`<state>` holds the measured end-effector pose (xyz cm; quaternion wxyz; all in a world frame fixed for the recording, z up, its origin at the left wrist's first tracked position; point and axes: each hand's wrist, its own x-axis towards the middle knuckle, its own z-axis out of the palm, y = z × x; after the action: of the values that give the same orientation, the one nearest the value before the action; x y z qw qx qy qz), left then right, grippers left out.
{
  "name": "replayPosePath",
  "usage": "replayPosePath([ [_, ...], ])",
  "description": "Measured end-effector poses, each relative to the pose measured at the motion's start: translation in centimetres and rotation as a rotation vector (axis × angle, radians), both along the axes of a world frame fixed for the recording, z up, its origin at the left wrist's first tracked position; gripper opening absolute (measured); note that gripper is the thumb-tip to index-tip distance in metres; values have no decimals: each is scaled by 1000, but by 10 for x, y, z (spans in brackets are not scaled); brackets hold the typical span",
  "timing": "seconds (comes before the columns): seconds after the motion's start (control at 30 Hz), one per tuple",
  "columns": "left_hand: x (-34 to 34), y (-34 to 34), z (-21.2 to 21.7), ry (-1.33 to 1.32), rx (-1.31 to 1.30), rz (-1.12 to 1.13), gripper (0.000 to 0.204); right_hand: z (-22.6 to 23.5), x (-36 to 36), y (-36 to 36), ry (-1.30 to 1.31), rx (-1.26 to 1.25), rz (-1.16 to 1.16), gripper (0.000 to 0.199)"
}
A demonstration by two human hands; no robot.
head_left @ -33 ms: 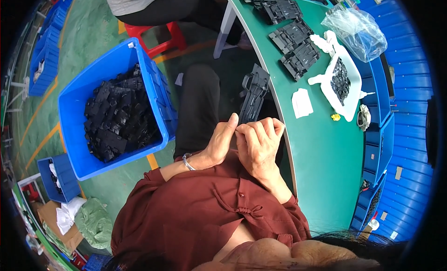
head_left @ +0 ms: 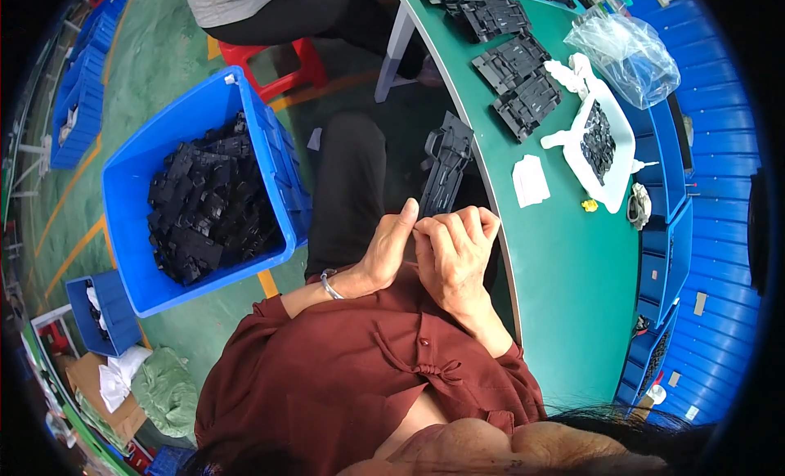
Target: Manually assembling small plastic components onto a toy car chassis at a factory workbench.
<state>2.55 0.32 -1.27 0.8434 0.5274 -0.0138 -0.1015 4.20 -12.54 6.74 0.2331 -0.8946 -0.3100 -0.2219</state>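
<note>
Your green surface [head_left: 572, 255] curves down the right. A blue bin [head_left: 131, 198] at left holds black parts [head_left: 208, 210]. Your left hand [head_left: 388, 247] and right hand [head_left: 454, 251] pinch a long black part [head_left: 446, 169].

Even, bright, diffuse light, no single source visible. Shadows are soft and shallow: dark under the green table [head_left: 572, 280] edge and around the lap. Mild glare on the clear plastic bag [head_left: 625, 55] and a faint sheen on the blue bin [head_left: 135, 239] rim. Heavy fisheye: table edge bows, corners vignette to black (circular frame). Centre is sharp; rim detail is squeezed and soft. Dark hair at the bottom edge is blurred, too close for focus.
</note>
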Motion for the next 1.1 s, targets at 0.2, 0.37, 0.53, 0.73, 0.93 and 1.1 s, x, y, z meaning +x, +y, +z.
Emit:
replayPosePath([
  [0.2,0,-1,10,27,38,26,70,0,-1,1,7,1,-9,22],
  [0.37,0,1,-2,-1,12,-39,72,2,-1,1,16,22,-1,20],
  [0.53,0,1,3,19,0,-32,72,2,-1,2,20,31,-2,19],
  [0.73,1,4,2,-4,7,-42,73,2,-1,2,20,24,1,19],
  [0.93,0,2,3,2,0,-37,73,0,-2,2,21,24,-1,19],
  [1.1,-2,1,6,45,-21,-29,72,-3,-2,2,29,20,3,20],
])
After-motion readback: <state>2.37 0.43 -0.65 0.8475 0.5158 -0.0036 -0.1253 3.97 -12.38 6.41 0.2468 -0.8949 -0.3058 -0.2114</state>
